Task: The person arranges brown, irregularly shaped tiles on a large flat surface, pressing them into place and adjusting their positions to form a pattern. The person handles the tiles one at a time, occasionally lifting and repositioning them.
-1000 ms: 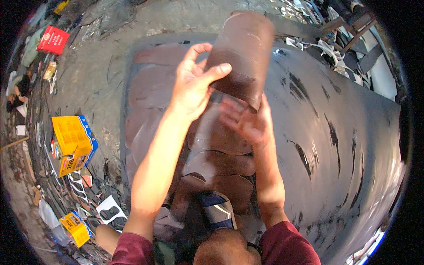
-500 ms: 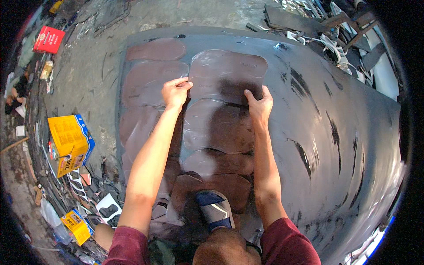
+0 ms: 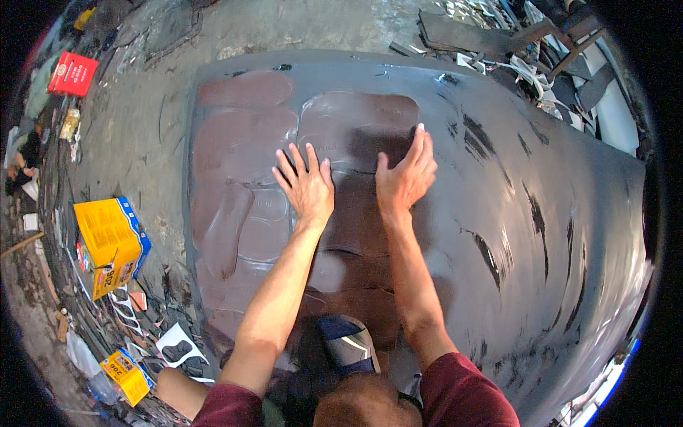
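Observation:
A large dark grey sheet (image 3: 498,235) lies on the floor, with several flat brown pieces with rounded edges laid on it in columns. My left hand (image 3: 307,188) rests with its fingers spread on the lower left part of the broad brown piece (image 3: 356,114) at the top of the middle column. Along that piece's right edge my right hand (image 3: 408,176) lies with fingers stretched and thumb apart, gripping nothing. Other brown pieces, such as the one at upper left (image 3: 245,135), lie beside it. My arms and their shadow partly cover the nearer pieces.
My sandalled foot (image 3: 348,345) stands on the near pieces. At left are a red box (image 3: 73,74), a yellow and blue carton (image 3: 107,231), a smaller yellow carton (image 3: 126,377) and white cut-out scraps (image 3: 178,341). Scrap heaps and dark boards (image 3: 462,34) fill the far right.
Both hands have let go of the brown piece's edges. My left hand has moved right and nearer, its fingers now spread flat; my right hand has opened and shifted slightly left.

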The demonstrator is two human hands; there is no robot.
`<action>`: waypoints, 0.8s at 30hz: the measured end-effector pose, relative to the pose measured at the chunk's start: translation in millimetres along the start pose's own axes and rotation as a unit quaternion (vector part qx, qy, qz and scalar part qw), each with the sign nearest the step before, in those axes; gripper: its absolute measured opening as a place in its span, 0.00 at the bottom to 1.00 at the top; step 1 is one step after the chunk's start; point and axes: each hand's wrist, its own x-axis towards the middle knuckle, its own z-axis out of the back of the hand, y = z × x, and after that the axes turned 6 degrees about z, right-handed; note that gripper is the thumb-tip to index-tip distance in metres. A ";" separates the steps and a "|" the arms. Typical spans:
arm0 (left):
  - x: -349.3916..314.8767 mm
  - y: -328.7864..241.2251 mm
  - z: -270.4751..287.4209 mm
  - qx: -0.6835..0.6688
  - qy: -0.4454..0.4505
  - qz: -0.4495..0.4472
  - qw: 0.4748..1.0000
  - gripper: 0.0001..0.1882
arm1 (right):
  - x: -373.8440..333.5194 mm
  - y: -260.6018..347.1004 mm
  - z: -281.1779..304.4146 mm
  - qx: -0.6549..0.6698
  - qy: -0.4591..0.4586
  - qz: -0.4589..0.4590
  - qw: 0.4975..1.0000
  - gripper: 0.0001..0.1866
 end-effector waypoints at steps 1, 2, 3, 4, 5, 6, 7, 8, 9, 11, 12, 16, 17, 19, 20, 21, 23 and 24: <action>-2.5 12.7 -7.8 0.025 -0.040 -0.005 0.999 0.33 | -4.0 19.7 -2.3 -0.065 -0.022 0.033 0.997 0.37; -3.4 10.6 -7.8 -0.024 -0.027 -0.012 0.999 0.33 | -0.5 27.3 -2.1 -0.140 -0.051 0.063 0.987 0.39; -4.3 9.4 -7.4 -0.071 -0.015 -0.020 0.997 0.34 | 0.9 26.2 -10.0 -0.087 0.029 0.114 0.989 0.38; -4.2 8.7 -7.2 -0.117 -0.003 -0.027 0.993 0.34 | 0.3 24.1 -20.6 -0.034 0.110 0.163 0.980 0.37; -5.0 7.6 -7.1 -0.076 0.012 -0.042 0.996 0.34 | 0.5 25.4 -34.2 -0.035 0.154 0.229 0.960 0.34; -6.9 2.7 -5.8 -0.040 0.029 -0.059 0.997 0.34 | 6.3 17.3 -42.9 -0.045 0.184 0.282 0.941 0.33; -8.0 -2.6 -5.0 -0.004 0.046 -0.076 0.996 0.35 | 14.7 8.6 -52.1 -0.055 0.215 0.333 0.917 0.32; -8.2 -6.4 -5.2 0.035 0.063 -0.091 0.993 0.35 | 22.7 0.9 -61.3 -0.063 0.247 0.381 0.889 0.31; -8.4 -5.9 -3.5 0.002 0.051 -0.093 0.994 0.35 | 35.4 -8.6 -67.0 -0.049 0.260 0.390 0.882 0.31; -6.2 1.7 -1.1 -0.021 0.071 -0.090 0.993 0.36 | 59.4 -20.1 -62.9 -0.066 0.266 0.367 0.889 0.32; -2.4 0.4 1.8 -0.037 0.078 -0.090 0.992 0.37 | 65.6 -25.6 -64.9 -0.119 0.220 0.319 0.914 0.34; 24.2 9.9 25.5 -0.102 0.090 -0.072 0.988 0.35 | 31.4 -34.7 -51.6 -0.194 0.141 0.200 0.950 0.36; 35.0 20.3 30.2 -0.107 0.051 -0.057 0.991 0.33 | 22.0 -25.5 -50.1 -0.187 0.131 0.192 0.955 0.36; 45.7 35.0 44.6 -0.207 0.080 -0.024 0.975 0.27 | 9.7 -26.1 -37.4 -0.167 0.162 0.204 0.951 0.36; 45.6 42.9 51.6 -0.298 0.044 -0.036 0.953 0.24 | 10.2 -27.0 -32.0 -0.157 0.172 0.210 0.950 0.35; 41.7 46.9 52.9 -0.390 0.012 -0.052 0.919 0.20 | 9.3 -30.5 -27.6 -0.185 0.178 0.220 0.941 0.32; 12.9 87.7 67.7 -0.238 -0.090 -0.064 0.965 0.18 | -25.1 -36.4 0.9 -0.160 0.259 0.283 0.910 0.29; -5.7 119.0 74.0 -0.196 -0.099 -0.018 0.975 0.17 | -38.5 -34.6 17.1 -0.148 0.292 0.314 0.891 0.28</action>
